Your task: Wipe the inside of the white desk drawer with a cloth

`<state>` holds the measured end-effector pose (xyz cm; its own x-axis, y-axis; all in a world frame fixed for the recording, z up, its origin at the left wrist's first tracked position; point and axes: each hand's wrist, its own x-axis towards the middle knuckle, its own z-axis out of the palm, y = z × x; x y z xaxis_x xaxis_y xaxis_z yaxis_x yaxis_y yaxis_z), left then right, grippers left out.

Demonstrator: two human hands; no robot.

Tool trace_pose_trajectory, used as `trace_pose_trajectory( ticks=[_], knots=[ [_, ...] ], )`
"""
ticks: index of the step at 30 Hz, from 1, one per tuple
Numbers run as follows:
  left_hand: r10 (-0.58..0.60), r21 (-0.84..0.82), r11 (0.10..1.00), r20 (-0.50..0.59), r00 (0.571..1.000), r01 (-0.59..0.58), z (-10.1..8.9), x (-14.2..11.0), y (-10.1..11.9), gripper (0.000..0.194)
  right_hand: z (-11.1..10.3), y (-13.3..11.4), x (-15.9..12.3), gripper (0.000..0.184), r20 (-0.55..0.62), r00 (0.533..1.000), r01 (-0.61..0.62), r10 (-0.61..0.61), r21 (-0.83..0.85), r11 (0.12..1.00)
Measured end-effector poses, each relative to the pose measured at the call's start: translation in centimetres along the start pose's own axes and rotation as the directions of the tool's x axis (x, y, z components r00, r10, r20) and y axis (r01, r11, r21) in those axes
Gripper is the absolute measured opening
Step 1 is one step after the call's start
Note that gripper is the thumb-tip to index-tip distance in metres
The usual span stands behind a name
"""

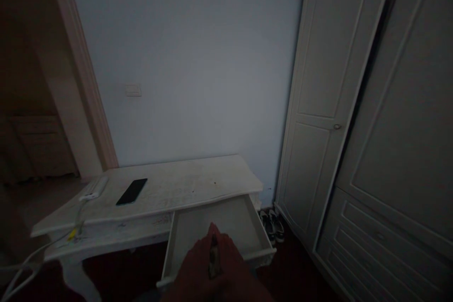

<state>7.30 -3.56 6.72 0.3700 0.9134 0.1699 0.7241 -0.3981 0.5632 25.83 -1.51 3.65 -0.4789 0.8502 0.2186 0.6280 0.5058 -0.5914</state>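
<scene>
My left hand (pixel 196 262) and my right hand (pixel 231 262) come together at the bottom centre, fingertips touching and pointing away from me. Their fingers are pressed together. A narrow gap shows between them, with something greyish inside that is too dark to make out. Both hands are in front of and above a pulled-out drawer (pixel 240 219) of a white desk (pixel 191 179). The drawer's visible floor is bare; my hands hide its front middle part.
On the desk lie a dark phone (pixel 131 192) and a white power strip (pixel 94 188) with a cable hanging at the left. Shoes (pixel 272 225) stand on the dark red floor between the desk and a white wardrobe (pixel 318 104). A doorway opens at the left.
</scene>
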Motion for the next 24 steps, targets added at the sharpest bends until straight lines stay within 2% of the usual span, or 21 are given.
trace_pose_trajectory(
  ticks=[1, 3, 4, 6, 8, 11, 13, 15, 17, 22, 24],
  knots=[
    [-0.032, 0.045, 0.999, 0.064, 0.997, 0.029, -0.2, 0.2, 0.9, 0.102, -1.0, 1.0, -0.6, 0.127, 0.037, 0.999, 0.007, -0.006, -0.024, 1.000],
    [-0.108, 0.144, 0.986, 0.174, 0.979, 0.083, -0.8, 0.7, 2.3, 0.097, -3.3, 3.1, -1.8, 0.144, 0.124, 0.990, -0.053, 0.068, -0.114, 0.992],
    [-0.145, 0.191, 0.976, 0.217, 0.965, 0.103, -1.0, 1.0, 2.8, 0.096, -4.4, 4.2, -2.3, 0.146, 0.151, 0.980, -0.098, 0.127, -0.188, 0.977],
    [-0.179, 0.259, 0.960, 0.281, 0.943, 0.105, -1.3, 1.9, 3.8, 0.095, -5.9, 6.0, -3.3, 0.138, 0.174, 0.954, -0.175, 0.244, -0.340, 0.924],
    [-0.173, 0.291, 0.953, 0.314, 0.933, 0.079, -1.1, 3.0, 5.0, 0.082, -6.6, 7.1, -3.9, 0.110, 0.168, 0.941, -0.197, 0.293, -0.431, 0.881],
    [-0.116, 0.302, 0.953, 0.297, 0.948, 0.022, 0.0, 4.4, 6.5, 0.062, -6.5, 7.0, -4.3, 0.055, 0.090, 0.959, -0.202, 0.269, -0.448, 0.871],
    [-0.092, 0.300, 0.954, 0.278, 0.956, 0.005, 0.8, 4.8, 6.7, 0.057, -6.5, 6.3, -4.3, 0.038, 0.044, 0.957, -0.238, 0.286, -0.446, 0.863],
    [-0.090, 0.277, 0.961, 0.255, 0.963, 0.017, 1.1, 4.5, 6.0, 0.057, -6.6, 5.6, -4.2, 0.031, 0.038, 0.945, -0.273, 0.324, -0.452, 0.849],
    [-0.106, 0.254, 0.966, 0.226, 0.968, 0.047, 0.6, 3.6, 4.6, 0.055, -7.0, 5.2, -4.1, 0.032, 0.047, 0.936, -0.291, 0.348, -0.452, 0.844],
    [-0.197, 0.348, 0.929, 0.177, 0.964, 0.126, -2.9, -0.4, -0.5, 0.057, -7.4, 5.2, -4.2, 0.033, 0.062, 0.937, -0.283, 0.343, -0.439, 0.853],
    [-0.185, 0.380, 0.917, 0.131, 0.974, 0.123, -3.5, -2.4, -2.8, 0.062, -7.3, 5.2, -4.3, 0.033, 0.047, 0.944, -0.277, 0.327, -0.427, 0.861]
  ],
)
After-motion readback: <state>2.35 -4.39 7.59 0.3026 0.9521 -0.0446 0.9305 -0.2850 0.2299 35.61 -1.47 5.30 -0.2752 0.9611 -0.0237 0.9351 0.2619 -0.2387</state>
